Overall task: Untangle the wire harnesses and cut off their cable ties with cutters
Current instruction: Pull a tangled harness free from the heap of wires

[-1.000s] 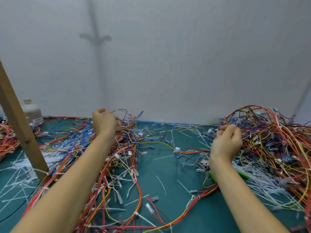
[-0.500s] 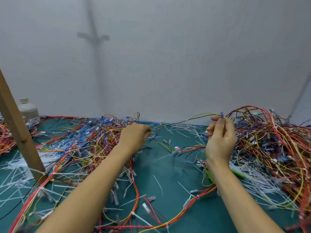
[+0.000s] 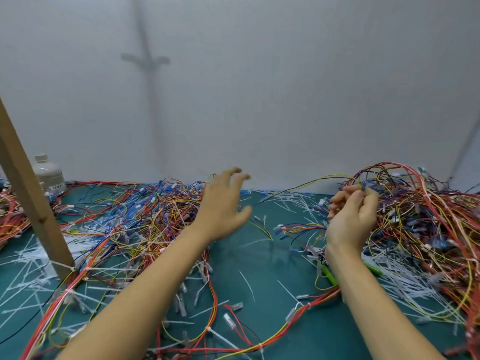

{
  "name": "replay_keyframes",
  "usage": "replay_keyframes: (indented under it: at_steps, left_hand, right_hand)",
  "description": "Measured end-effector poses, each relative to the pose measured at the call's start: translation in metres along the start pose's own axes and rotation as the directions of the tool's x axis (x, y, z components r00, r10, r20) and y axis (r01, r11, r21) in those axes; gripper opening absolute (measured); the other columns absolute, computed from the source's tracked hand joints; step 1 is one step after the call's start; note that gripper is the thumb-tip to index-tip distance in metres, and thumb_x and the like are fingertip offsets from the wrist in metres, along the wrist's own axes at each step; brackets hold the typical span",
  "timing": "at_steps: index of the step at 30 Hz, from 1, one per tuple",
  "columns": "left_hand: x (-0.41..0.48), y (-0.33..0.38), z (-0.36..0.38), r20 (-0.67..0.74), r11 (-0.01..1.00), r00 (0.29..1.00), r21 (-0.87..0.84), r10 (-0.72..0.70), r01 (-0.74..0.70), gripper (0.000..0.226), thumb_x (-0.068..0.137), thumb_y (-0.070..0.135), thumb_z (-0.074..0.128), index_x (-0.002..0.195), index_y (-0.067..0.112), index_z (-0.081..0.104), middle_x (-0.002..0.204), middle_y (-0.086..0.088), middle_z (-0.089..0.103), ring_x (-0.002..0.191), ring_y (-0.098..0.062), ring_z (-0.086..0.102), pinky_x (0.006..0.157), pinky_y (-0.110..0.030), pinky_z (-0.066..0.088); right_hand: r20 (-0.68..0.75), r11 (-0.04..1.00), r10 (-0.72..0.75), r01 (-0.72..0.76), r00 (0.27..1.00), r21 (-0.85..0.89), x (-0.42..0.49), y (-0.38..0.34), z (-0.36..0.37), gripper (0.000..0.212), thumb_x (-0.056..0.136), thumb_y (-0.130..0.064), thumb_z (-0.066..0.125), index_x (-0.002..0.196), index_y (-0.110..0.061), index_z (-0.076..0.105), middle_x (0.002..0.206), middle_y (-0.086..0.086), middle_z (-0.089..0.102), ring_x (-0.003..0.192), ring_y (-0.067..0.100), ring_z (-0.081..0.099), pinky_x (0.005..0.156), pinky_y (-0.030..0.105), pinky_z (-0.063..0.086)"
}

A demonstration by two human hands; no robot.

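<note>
Teal work mat (image 3: 259, 268) against a plain white wall (image 3: 285, 100), which carries a faint cross-shaped shadow at upper left. Left of centre: one heap of wire harnesses (image 3: 145, 211), red, yellow, blue and black, with white connectors and uncut ties. Right edge: a second, taller heap (image 3: 428, 216) of the same colours. Lower right and lower left: loose white cable ties (image 3: 405, 279) strewn over the mat. Left hand (image 3: 223, 209): raised above the mat at the inner edge of the left heap, fingers spread and relaxed, holding nothing. Right hand (image 3: 350, 216): raised at the inner edge of the right heap, thumb and forefinger pinching a small blue terminal (image 3: 363, 185), the other fingers curled beside it. Cutters (image 3: 328, 275): green handles only, lying on the mat, largely hidden behind the right forearm. Far left: a slanting wooden post (image 3: 31, 203); behind it a white bottle (image 3: 50, 174), its label too blurred to read.
</note>
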State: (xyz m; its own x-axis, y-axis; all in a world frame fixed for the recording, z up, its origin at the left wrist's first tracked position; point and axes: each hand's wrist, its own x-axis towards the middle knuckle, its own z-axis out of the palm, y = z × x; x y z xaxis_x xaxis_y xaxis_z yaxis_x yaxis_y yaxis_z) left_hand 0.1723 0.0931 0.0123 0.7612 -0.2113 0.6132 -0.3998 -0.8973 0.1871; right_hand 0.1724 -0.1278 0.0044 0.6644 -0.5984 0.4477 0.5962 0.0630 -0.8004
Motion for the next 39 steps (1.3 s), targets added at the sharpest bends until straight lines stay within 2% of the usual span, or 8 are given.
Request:
replay_keyframes:
  at_steps: [2, 4, 12, 18, 26, 32, 37, 39]
  left_hand:
    - [-0.011, -0.003, 0.007, 0.273, 0.945, 0.934, 0.169, 0.229, -0.281, 0.062, 0.082, 0.039, 0.06, 0.14, 0.026, 0.043, 0.152, 0.0, 0.034, 0.136, -0.018, 0.036, 0.107, -0.04, 0.031]
    - [-0.024, -0.013, 0.019, 0.493, 0.863, 0.838, 0.293, 0.233, -0.412, 0.053, 0.09, 0.037, 0.053, 0.141, 0.03, 0.04, 0.152, 0.005, 0.035, 0.137, -0.015, 0.036, 0.108, -0.038, 0.027]
    - [-0.051, -0.084, 0.01, 0.501, 0.776, 0.866, 0.545, 0.002, -0.317, 0.061, 0.105, 0.039, 0.017, 0.142, 0.045, -0.031, 0.149, 0.001, -0.044, 0.143, -0.025, -0.029, 0.12, -0.036, -0.008]
    - [-0.048, -0.091, 0.0, 0.508, 0.692, 0.821, 0.691, -0.259, -0.209, 0.052, 0.101, 0.058, 0.013, 0.152, 0.049, 0.007, 0.157, 0.005, -0.03, 0.152, -0.02, -0.007, 0.122, -0.039, -0.003]
    - [-0.052, -0.107, -0.005, 0.385, 0.563, 0.742, 0.826, -0.55, -0.011, 0.055, 0.103, 0.049, 0.013, 0.155, 0.035, 0.007, 0.16, -0.001, -0.024, 0.152, -0.022, -0.008, 0.121, -0.042, -0.005]
    - [-0.021, -0.075, -0.005, 0.581, 0.808, 0.585, 0.532, -0.566, 0.253, 0.053, 0.097, 0.036, 0.04, 0.149, 0.028, 0.039, 0.162, -0.021, -0.004, 0.151, -0.035, 0.002, 0.118, -0.057, -0.005]
    - [0.005, 0.013, -0.014, 0.299, 0.935, 0.887, 0.079, -0.353, 0.345, 0.036, 0.089, 0.02, 0.047, 0.119, 0.029, 0.063, 0.139, -0.009, 0.051, 0.118, -0.03, 0.056, 0.102, -0.042, 0.042]
    - [0.019, 0.045, -0.022, 0.245, 0.755, 0.867, -0.427, -0.433, 0.498, 0.028, 0.095, 0.019, 0.043, 0.106, 0.021, 0.068, 0.118, -0.006, 0.068, 0.098, -0.023, 0.066, 0.082, -0.032, 0.049]
  right_hand:
    - [0.021, 0.999, -0.032, 0.032, 0.999, -0.003, 0.002, -0.003, 0.0, 0.03, 0.106, -0.012, 0.026, 0.089, -0.027, 0.045, 0.071, -0.004, 0.055, 0.058, 0.008, 0.047, 0.054, 0.022, 0.037]
    - [0.037, 0.998, -0.064, 0.065, 0.997, -0.012, 0.006, -0.005, 0.0, 0.03, 0.106, -0.011, 0.025, 0.09, -0.027, 0.045, 0.074, -0.003, 0.056, 0.061, 0.011, 0.048, 0.056, 0.02, 0.039]
    - [-0.014, 0.998, -0.059, 0.059, 0.998, 0.005, 0.014, -0.006, 0.001, 0.031, 0.106, -0.011, 0.024, 0.086, -0.027, 0.041, 0.071, -0.005, 0.055, 0.057, 0.002, 0.051, 0.055, 0.016, 0.041]
    - [-0.017, 0.999, -0.039, 0.039, 0.999, 0.011, 0.019, -0.012, 0.0, 0.027, 0.105, -0.013, 0.02, 0.091, -0.028, 0.037, 0.081, 0.001, 0.063, 0.057, 0.007, 0.055, 0.051, 0.015, 0.04]
    - [0.107, 0.996, -0.041, 0.048, 0.993, -0.069, 0.018, -0.012, -0.005, 0.027, 0.106, -0.012, 0.019, 0.096, -0.031, 0.036, 0.093, -0.004, 0.067, 0.071, 0.008, 0.063, 0.06, 0.02, 0.043]
    - [0.305, 0.99, -0.028, 0.069, 0.952, -0.123, 0.012, -0.009, 0.001, 0.027, 0.107, -0.012, 0.022, 0.099, -0.033, 0.037, 0.103, -0.005, 0.071, 0.094, 0.016, 0.066, 0.074, 0.026, 0.047]
    - [0.532, 0.975, 0.121, 0.002, 0.838, -0.224, 0.003, -0.01, 0.014, 0.025, 0.104, -0.01, 0.041, 0.094, -0.029, 0.054, 0.102, -0.005, 0.072, 0.095, 0.002, 0.064, 0.082, 0.022, 0.047]
    - [0.643, 0.924, 0.14, 0.134, 0.753, -0.358, 0.002, -0.013, 0.015, 0.024, 0.099, -0.01, 0.052, 0.095, -0.028, 0.067, 0.099, -0.008, 0.071, 0.091, 0.002, 0.061, 0.08, 0.024, 0.044]
